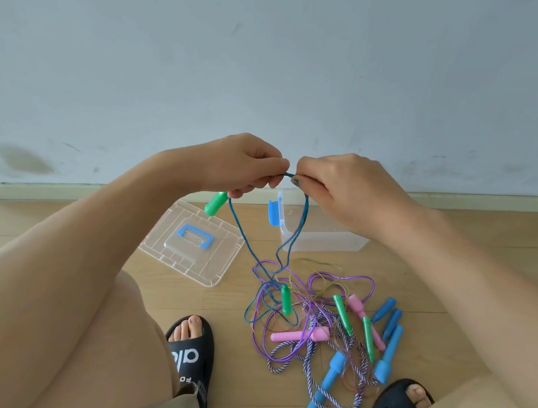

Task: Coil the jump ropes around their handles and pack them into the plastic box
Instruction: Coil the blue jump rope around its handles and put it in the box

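Soft, even daylight — bright, with only faint shadows on the floor (178, 298). Wide-angle bending curves the baseboard (89, 190); the near edges look perhaps slightly soft.

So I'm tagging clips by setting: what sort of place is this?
Probably an indoor room at home, though that's a guess: wood-look plank floor, plain painted wall with a baseboard, and a person in slide sandals.

Above the plastic box (325, 237), the left hand (242, 165) grips a green handle (215, 204) and, with the right hand (342, 186), pinches its blue rope (242, 234). Left of the box lies its lid (191, 244); nearer than the box, tangled jump ropes (330, 326) cover the floor (48, 242).
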